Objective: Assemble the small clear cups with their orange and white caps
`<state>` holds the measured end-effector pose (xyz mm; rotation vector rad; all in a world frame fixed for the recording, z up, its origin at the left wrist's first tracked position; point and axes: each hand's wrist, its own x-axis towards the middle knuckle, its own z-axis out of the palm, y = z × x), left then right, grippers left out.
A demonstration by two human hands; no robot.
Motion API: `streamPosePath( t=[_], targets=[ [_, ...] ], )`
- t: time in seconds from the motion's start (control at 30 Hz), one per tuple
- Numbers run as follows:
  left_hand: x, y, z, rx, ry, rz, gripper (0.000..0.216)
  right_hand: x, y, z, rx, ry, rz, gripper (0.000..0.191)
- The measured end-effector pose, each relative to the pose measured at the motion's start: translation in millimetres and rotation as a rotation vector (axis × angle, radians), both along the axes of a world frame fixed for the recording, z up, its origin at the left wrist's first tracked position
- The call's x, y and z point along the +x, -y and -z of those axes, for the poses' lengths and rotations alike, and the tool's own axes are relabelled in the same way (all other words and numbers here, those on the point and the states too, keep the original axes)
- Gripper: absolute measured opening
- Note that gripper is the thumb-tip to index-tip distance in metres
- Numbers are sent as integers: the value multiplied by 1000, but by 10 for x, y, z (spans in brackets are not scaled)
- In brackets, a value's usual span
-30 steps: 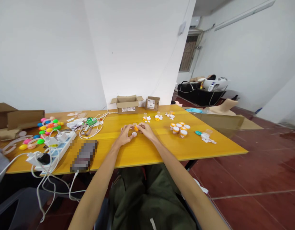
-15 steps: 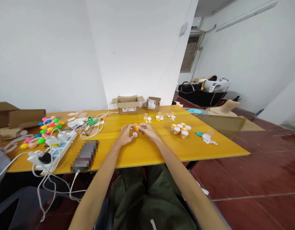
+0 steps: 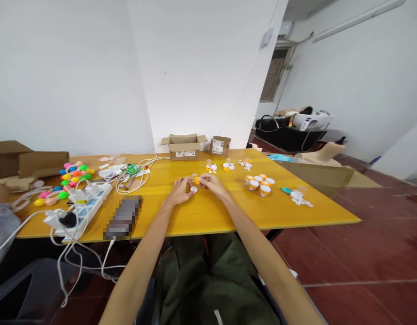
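My right hand (image 3: 212, 184) pinches a small orange ring-like piece (image 3: 196, 181) over the wooden table (image 3: 208, 216). On the left, my left hand (image 3: 179, 192) rests at the tabletop with its fingers curved and its thumb apart from them. Close to that thumb lies a small white round piece (image 3: 193, 189); whether the thumb touches it I cannot tell. Just beyond both hands stands a small clear cup (image 3: 194, 175), partly hidden by the fingers.
Several orange-and-white lidded jars (image 3: 258, 181) stand to the right, near a teal ring (image 3: 286, 190) and loose white parts (image 3: 299, 197). Two cardboard boxes (image 3: 184, 146) are at the back. On the left lie a power strip (image 3: 88, 205), cables, a phone (image 3: 123, 216) and colourful balls (image 3: 75, 175).
The whole view has shifted slightly, with the table's things now further right. The orange piece remains in my right hand, which shows a little more apart from my left hand.
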<state>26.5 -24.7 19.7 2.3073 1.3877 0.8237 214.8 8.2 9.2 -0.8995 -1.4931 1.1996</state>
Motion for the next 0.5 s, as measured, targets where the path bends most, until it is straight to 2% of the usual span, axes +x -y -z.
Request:
streamPosePath(
  t=[0.5],
  targets=[
    [-23, -40, 34, 25, 34, 0, 41, -9, -5, -13, 177, 152, -68, 32]
  ],
)
